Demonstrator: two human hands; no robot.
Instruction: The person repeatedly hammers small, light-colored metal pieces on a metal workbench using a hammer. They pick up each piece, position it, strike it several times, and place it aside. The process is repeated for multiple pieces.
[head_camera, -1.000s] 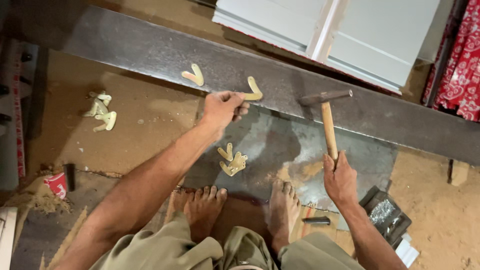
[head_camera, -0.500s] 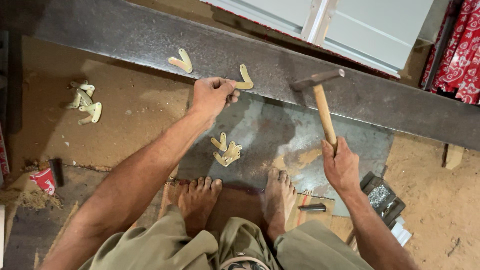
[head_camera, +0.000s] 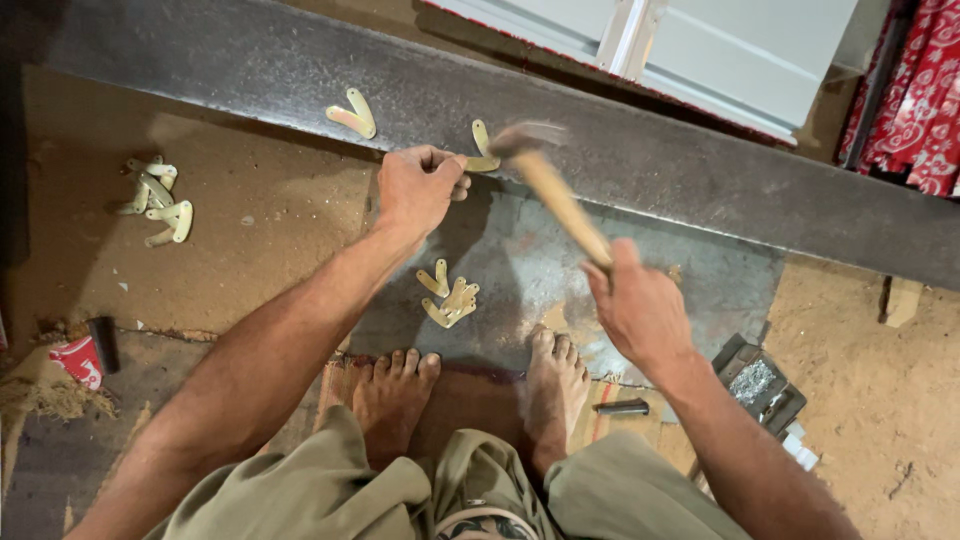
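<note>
Two hands share this strike: left hand (head_camera: 418, 187) pinches the small brass piece (head_camera: 482, 150) flat on the dark steel beam (head_camera: 700, 180), right hand (head_camera: 640, 305) grips the blurred hammer (head_camera: 545, 170). Best keep fingertips back and land the head squarely.

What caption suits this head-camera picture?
Squatting person's left hand steadies a brass piece on a steel beam; right hand swings a hammer.

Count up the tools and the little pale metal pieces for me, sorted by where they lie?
Hammer in the right hand: 1
Piece held by the left hand on the dark beam: 1
Crossed pieces further along the beam: 2
Pile on the grey slab: about 5
Pile on the dirt floor: about 6
Total: about 15
</note>
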